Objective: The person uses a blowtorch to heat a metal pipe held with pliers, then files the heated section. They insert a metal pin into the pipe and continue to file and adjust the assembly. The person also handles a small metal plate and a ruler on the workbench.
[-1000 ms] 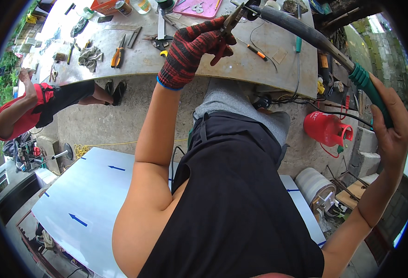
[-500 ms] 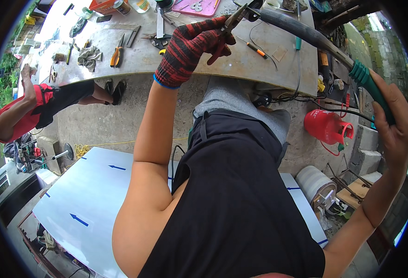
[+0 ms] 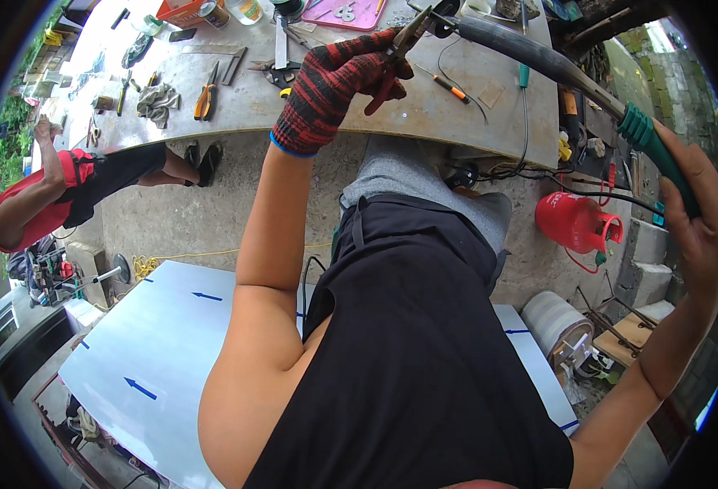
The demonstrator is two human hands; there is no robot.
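My left hand (image 3: pixel 334 90), in a red-and-black striped glove, is closed on metal pliers (image 3: pixel 408 42) with red handles, raised over the workbench. Their jaws are at a small dark piece (image 3: pixel 442 23); whether they grip it is unclear. Bare-skinned, my right hand (image 3: pixel 693 196) wraps round the ridged green handle (image 3: pixel 652 138) of a long metal tool with a dark sleeve (image 3: pixel 514 50), whose far end reaches that piece near the pliers. Below lies a thin orange-handled tool (image 3: pixel 453 88). Orange pliers (image 3: pixel 207 100) and a pink tray (image 3: pixel 359 10) are also on the workbench (image 3: pixel 253 118).
A co-worker (image 3: pixel 29 204) in red stands at the left. A red gas cylinder (image 3: pixel 567 220) sits by the bench's right end among cables. White panels with blue arrows (image 3: pixel 163 342) lie behind me. A striped drum-shaped object (image 3: pixel 550 322), concrete blocks (image 3: pixel 644 269) and yellow cord (image 3: pixel 143 265) are around me.
Both my hands have shifted slightly, the left one a little up-left and the right one a little up and rightward. Their holds look unchanged.
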